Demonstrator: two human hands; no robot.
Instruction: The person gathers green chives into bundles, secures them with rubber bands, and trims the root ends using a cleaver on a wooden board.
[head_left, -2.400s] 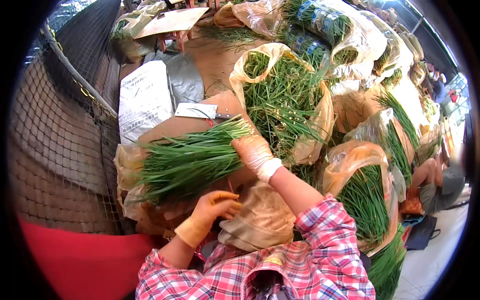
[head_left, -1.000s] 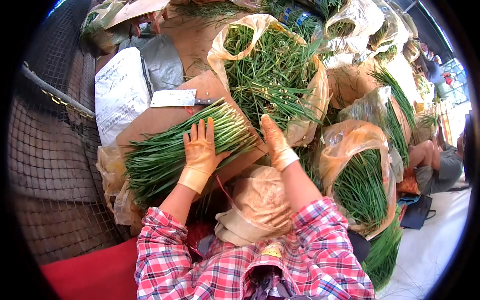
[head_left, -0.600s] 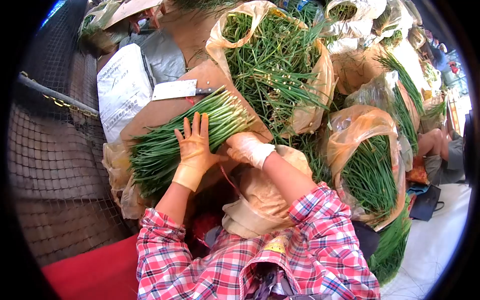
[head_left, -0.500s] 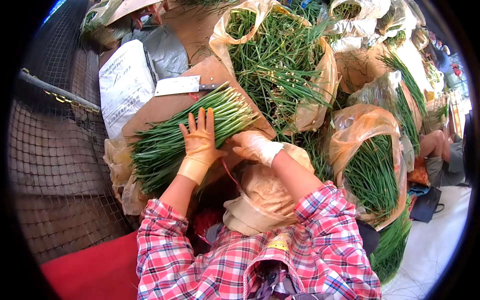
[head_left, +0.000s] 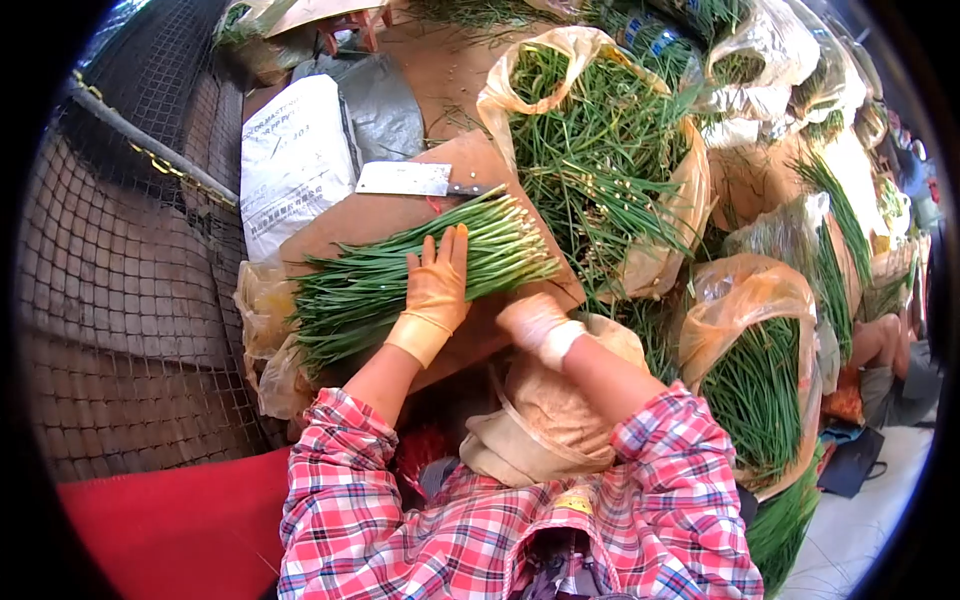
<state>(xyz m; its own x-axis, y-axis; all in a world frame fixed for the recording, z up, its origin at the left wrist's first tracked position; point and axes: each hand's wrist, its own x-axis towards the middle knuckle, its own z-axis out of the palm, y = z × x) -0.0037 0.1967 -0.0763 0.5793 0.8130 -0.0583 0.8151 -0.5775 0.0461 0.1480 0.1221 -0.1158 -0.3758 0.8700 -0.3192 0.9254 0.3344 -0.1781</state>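
A thick bundle of green chives (head_left: 375, 285) lies across a brown board (head_left: 440, 360), its pale cut ends toward the right. On top of the bundle rests my left hand (head_left: 437, 285) in a thin orange glove, fingers stretched out and lying close together. My right hand (head_left: 537, 322), also gloved, is by the board's lower right edge, just below the pale ends; motion smears its fingers. Beyond the bundle a cleaver (head_left: 405, 178) with a dark handle lies flat on the board, the chives partly covering the handle.
A large plastic bag (head_left: 690, 215) of loose chives stands beyond the board. Another bag (head_left: 765, 270) of chives is at the right. A white printed sack (head_left: 290, 165) lies at the left by a mesh net (head_left: 130, 330). A seated person's leg (head_left: 878, 345) shows at far right.
The view has shifted, so the scene sits further right. The fingers of my left hand have come closer together on the bundle. My right hand has moved and its fingers are now blurred.
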